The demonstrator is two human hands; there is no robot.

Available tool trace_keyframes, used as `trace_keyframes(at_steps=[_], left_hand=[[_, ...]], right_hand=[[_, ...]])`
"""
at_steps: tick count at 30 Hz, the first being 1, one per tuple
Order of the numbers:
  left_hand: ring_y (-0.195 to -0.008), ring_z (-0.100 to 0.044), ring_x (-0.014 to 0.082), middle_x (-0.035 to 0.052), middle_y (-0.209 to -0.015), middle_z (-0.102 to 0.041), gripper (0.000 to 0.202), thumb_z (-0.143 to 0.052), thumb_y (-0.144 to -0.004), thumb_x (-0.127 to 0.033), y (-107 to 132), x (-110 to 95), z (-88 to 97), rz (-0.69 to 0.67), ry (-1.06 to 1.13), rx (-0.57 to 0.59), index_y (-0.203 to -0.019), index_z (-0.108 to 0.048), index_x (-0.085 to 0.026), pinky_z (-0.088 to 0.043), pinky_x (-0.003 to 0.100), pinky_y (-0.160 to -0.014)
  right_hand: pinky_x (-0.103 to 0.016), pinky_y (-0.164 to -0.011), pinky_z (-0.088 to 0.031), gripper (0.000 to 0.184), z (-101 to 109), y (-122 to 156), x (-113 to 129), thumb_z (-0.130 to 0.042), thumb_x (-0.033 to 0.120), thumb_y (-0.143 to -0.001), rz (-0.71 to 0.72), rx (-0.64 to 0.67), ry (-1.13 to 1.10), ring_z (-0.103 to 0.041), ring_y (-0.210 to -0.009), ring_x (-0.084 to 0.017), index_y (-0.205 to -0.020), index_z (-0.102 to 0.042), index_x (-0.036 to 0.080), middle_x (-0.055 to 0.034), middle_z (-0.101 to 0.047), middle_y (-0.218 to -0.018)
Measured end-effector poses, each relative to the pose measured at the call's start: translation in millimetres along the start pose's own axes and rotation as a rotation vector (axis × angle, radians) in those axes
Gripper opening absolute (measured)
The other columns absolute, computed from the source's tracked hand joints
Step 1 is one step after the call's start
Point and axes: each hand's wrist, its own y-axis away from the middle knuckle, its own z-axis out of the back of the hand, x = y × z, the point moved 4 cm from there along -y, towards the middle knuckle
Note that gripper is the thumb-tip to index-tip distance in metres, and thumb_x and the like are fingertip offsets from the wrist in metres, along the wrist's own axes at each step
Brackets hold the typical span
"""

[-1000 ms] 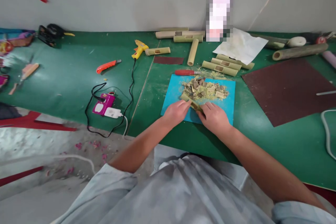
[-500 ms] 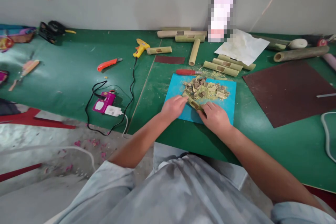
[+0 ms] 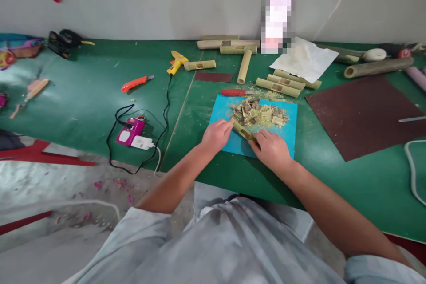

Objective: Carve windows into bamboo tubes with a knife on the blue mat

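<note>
Bamboo tube (image 3: pixel 240 129), the workpiece, is located over the blue sheet (image 3: pixel 239 150) on the green tabletop (image 3: pixel 183 142), on the near side of a heap of chips and shavings (image 3: pixel 258 114). Right hand (image 3: pixel 273 148): fingers curled, closed on the near end of the tube. Left hand (image 3: pixel 217 135): fingers bent and drawn together at the far end; whether it grips or only touches cannot be told. Progress: a rectangular opening (image 3: pixel 245 133) is already cut through the tube wall. Judging by the similar openings in the tubes beyond the sheet (image 3: pixel 278 87), most of the cutting appears complete; what finishing is left cannot be determined. The red-handled tool (image 3: pixel 233 92) lies at the sheet's far edge, out of both hands. Orientation: the long axis runs obliquely, from the far left end to the near right end; the opening faces upward. Contact between tube and sheet cannot be confirmed.
</note>
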Motion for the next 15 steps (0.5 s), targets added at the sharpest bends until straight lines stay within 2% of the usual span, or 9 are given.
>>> trace_keyframes(at_steps=[15], left_hand=[[-0.078, -0.069, 0.0154, 0.0078, -0.084, -0.072, 0.042, -0.038, -0.109, -0.038, 0.4, 3.5, -1.9, -0.003, 0.052, 0.033, -0.117, -0.072, -0.015, -0.058, 0.025, -0.073]], right_hand=[[-0.033, -0.068, -0.039, 0.031, -2.1, -1.0, -3.2, -0.049, 0.035, -0.102, -0.018, 0.019, -0.037, -0.06, -0.076, -0.02, -0.085, -0.069, 0.017, -0.0086, -0.066, -0.081]])
